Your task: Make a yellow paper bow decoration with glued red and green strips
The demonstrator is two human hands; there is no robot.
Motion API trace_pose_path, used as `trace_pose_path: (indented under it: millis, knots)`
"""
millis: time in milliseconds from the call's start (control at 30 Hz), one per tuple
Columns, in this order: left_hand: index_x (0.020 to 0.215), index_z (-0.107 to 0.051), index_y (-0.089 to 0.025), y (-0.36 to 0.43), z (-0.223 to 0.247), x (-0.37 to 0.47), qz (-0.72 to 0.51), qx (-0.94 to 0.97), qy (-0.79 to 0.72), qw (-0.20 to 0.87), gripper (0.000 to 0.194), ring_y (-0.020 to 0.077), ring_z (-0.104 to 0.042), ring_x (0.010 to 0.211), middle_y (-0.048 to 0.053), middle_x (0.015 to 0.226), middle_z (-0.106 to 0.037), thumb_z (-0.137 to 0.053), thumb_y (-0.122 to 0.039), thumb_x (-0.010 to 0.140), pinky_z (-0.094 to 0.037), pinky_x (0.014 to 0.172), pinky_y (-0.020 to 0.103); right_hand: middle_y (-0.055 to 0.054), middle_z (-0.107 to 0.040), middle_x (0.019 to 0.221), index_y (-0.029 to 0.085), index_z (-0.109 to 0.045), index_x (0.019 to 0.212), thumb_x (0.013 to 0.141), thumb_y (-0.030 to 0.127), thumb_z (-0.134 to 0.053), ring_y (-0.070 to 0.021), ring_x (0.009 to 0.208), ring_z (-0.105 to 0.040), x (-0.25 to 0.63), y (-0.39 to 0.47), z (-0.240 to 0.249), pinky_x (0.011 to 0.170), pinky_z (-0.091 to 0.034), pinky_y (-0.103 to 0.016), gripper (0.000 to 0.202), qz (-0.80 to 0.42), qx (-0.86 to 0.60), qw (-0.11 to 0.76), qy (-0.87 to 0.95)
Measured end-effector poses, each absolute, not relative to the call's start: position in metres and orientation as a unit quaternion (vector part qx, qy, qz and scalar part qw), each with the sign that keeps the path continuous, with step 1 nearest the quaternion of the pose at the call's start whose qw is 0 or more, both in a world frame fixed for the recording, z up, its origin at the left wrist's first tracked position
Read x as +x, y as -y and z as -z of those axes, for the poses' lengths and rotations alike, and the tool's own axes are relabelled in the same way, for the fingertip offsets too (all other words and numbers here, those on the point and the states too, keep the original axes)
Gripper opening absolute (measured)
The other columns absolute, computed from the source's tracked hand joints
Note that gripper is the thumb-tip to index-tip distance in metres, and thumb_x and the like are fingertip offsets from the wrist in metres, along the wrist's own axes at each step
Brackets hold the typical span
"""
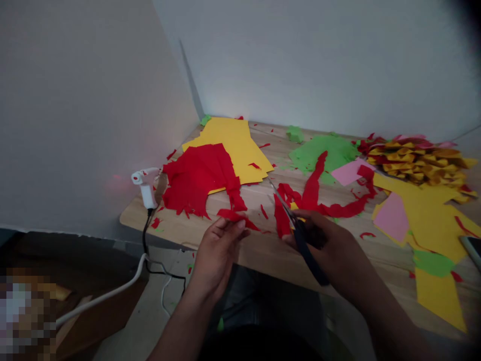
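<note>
Pinched between the thumb and fingers of my left hand (221,248) is a small piece of red paper (235,216), held just over the table's front part. My right hand (330,240) grips dark-handled scissors (306,248), whose blades point up and to the left. Another red paper piece (280,218) hangs by the right fingertips, beside the blades; whether the fingers pinch it I cannot tell. Beyond my left hand, a stack of red paper (195,175) with ragged edges lies over yellow sheets (235,143). A long torn red strip (340,208) curves across the table.
At the left edge stands a white glue gun (146,188) with a black cord. Green paper (323,153), pink pieces (393,216) and a heap of folded yellow paper (421,163) lie to the right. A phone (472,249) rests at the right edge. Walls border the wooden table (210,233).
</note>
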State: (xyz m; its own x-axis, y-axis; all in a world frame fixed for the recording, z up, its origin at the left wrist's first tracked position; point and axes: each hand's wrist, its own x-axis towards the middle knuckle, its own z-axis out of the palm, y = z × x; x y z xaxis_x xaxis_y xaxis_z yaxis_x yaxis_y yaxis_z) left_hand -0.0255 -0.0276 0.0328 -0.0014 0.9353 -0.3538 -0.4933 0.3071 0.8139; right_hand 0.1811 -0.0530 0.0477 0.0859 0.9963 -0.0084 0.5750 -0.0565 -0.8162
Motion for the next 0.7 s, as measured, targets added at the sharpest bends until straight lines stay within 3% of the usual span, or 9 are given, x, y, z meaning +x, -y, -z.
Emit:
trace_pose_path:
  millis: [167, 233, 367, 567, 633, 700]
  knots:
    - [0.085, -0.074, -0.017, 0.023, -0.028, -0.048, -0.572, 0.315, -0.5, 0.569, 0.021, 0.0072, -0.05, 0.057, -0.003, 0.064, -0.062, -0.084, -0.026, 0.068, -0.038, 0.057, 0.018, -0.011, -0.074, 0.112, 0.022, -0.064, 0.126, 0.083, 0.027, -0.066, -0.0255, 0.096, -0.07, 0.164, -0.041, -0.057, 0.079, -0.051, -0.034, 0.043, -0.18, -0.654, 0.223, 0.7]
    - [0.085, -0.074, -0.017, 0.025, -0.032, -0.055, -0.578, 0.322, -0.485, 0.572, 0.018, 0.0079, -0.048, 0.053, -0.005, 0.056, -0.057, -0.081, -0.026, 0.071, -0.038, 0.057, 0.019, -0.012, -0.073, 0.118, 0.022, -0.062, 0.13, 0.084, 0.025, -0.065, -0.0265, 0.101, -0.069, 0.15, -0.085, -0.051, 0.082, -0.05, -0.033, 0.046, -0.174, -0.643, 0.177, 0.724]
    - [0.078, -0.073, -0.017, 0.033, -0.038, -0.067, -0.593, 0.321, -0.477, 0.564, 0.013, 0.0144, -0.065, 0.068, 0.002, 0.066, -0.07, -0.078, -0.027, 0.071, -0.049, 0.072, 0.024, -0.015, -0.07, 0.124, 0.016, -0.062, 0.128, 0.088, 0.022, -0.063, -0.026, 0.109, -0.065, 0.122, -0.155, -0.034, 0.088, -0.047, -0.032, 0.04, -0.165, -0.64, 0.181, 0.729]
    - [0.076, -0.074, -0.015, 0.039, -0.033, -0.078, -0.597, 0.311, -0.509, 0.537, 0.025, 0.0206, -0.073, 0.078, 0.007, 0.073, -0.075, -0.077, -0.04, 0.077, -0.054, 0.077, 0.028, -0.029, -0.057, 0.134, 0.003, -0.062, 0.125, 0.092, 0.009, -0.049, -0.0348, 0.13, -0.049, 0.085, -0.17, -0.027, 0.106, -0.036, -0.046, 0.035, -0.171, -0.614, 0.213, 0.74]
    - [0.077, -0.074, -0.015, 0.04, -0.033, -0.08, -0.601, 0.319, -0.542, 0.494, 0.025, 0.0204, -0.074, 0.08, 0.007, 0.074, -0.076, -0.083, -0.038, 0.073, -0.055, 0.076, 0.027, -0.027, -0.059, 0.134, 0.006, -0.064, 0.123, 0.094, 0.012, -0.048, -0.0334, 0.129, -0.051, 0.062, -0.155, -0.03, 0.107, -0.038, -0.045, 0.033, -0.199, -0.582, 0.228, 0.755]
    - [0.08, -0.074, -0.017, 0.045, -0.036, -0.084, -0.612, 0.332, -0.564, 0.444, 0.022, 0.0197, -0.075, 0.081, 0.006, 0.076, -0.077, -0.086, -0.033, 0.07, -0.056, 0.075, 0.025, -0.017, -0.071, 0.115, 0.013, -0.07, 0.11, 0.093, 0.024, -0.057, -0.0288, 0.111, -0.064, 0.028, -0.137, -0.033, 0.097, -0.048, -0.039, 0.024, -0.26, -0.529, 0.225, 0.776]
